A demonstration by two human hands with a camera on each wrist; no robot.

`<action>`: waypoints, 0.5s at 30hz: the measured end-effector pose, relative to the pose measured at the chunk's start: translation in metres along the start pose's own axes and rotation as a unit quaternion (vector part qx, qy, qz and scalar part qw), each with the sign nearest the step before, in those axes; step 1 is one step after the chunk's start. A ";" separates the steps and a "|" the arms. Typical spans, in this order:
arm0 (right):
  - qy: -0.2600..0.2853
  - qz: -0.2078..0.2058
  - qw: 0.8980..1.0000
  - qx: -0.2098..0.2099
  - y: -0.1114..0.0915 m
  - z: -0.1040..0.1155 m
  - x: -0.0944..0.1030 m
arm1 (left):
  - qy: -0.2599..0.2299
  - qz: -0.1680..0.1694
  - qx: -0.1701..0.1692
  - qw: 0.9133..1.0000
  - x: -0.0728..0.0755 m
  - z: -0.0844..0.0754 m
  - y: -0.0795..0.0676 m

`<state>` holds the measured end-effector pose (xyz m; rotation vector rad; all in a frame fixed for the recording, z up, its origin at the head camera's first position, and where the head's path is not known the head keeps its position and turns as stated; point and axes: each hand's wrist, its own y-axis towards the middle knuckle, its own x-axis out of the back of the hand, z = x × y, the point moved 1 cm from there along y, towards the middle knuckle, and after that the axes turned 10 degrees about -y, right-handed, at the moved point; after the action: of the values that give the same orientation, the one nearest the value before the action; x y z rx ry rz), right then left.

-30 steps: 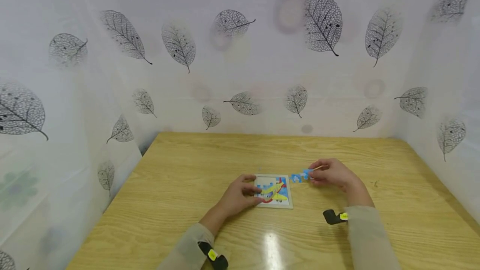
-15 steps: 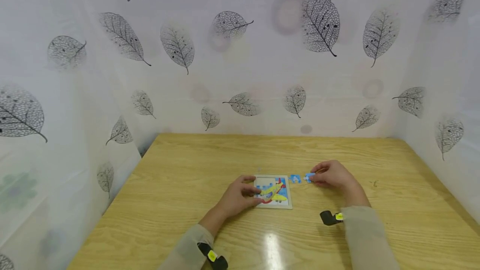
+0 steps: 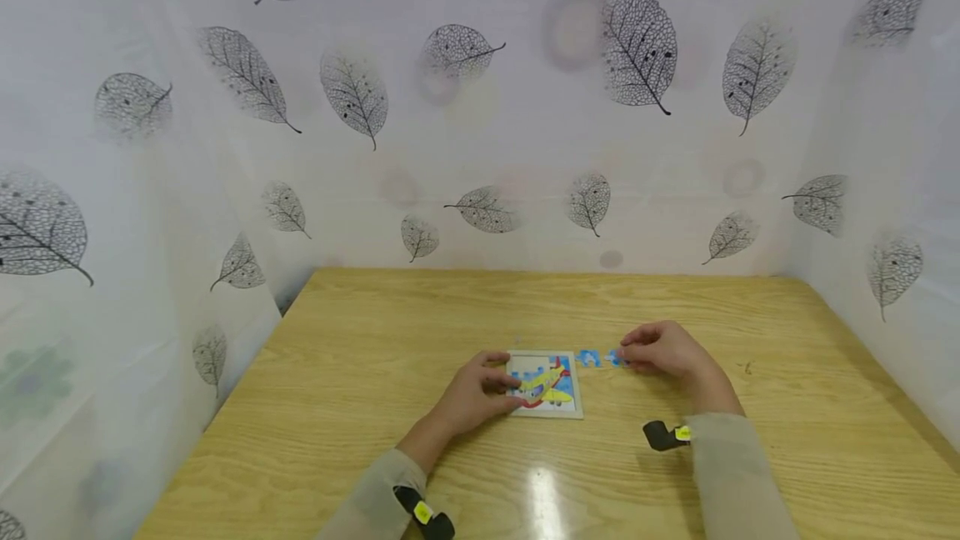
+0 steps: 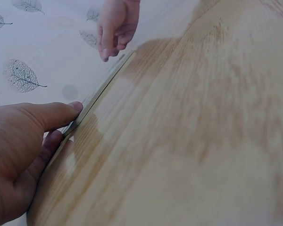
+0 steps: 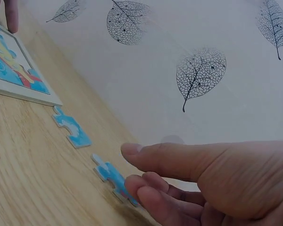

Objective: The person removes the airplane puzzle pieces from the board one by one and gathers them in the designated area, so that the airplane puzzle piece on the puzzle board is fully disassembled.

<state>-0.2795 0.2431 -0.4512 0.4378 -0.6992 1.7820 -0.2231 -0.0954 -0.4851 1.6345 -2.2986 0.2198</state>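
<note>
Touching right loose piece point(image 5: 111, 176): right hand point(image 3: 667, 350), grip parted, no pinch visible. Left hand point(image 3: 478, 390) spread over left edge of puzzle tray point(image 5: 26, 95). Left loose piece point(image 5: 76, 130) on desk point(image 3: 375, 332) between. Risks: sideways drag could bump pieces together; slack left hand could let tray skid.

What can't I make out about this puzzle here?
- Head view: parts of the left edge of the tray, behind the left hand.
- Right wrist view: right end of the outer loose piece, behind the right hand.
- Left wrist view: tray's printed face, seen edge-on.
- Right wrist view: tray, cut off by left border.
</note>
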 end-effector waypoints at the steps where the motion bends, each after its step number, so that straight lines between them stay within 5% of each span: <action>1: 0.007 0.004 1.000 0.002 0.000 0.001 0.000 | -0.001 0.000 0.000 1.000 0.000 0.000 0.000; 15: 0.041 0.067 0.995 0.060 0.006 0.024 -0.017 | 0.005 0.005 -0.014 1.000 0.001 0.000 0.000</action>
<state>-0.2814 0.2135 -0.4452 0.4038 -0.5771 1.9639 -0.2233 -0.0961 -0.4851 1.6049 -2.2930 0.1980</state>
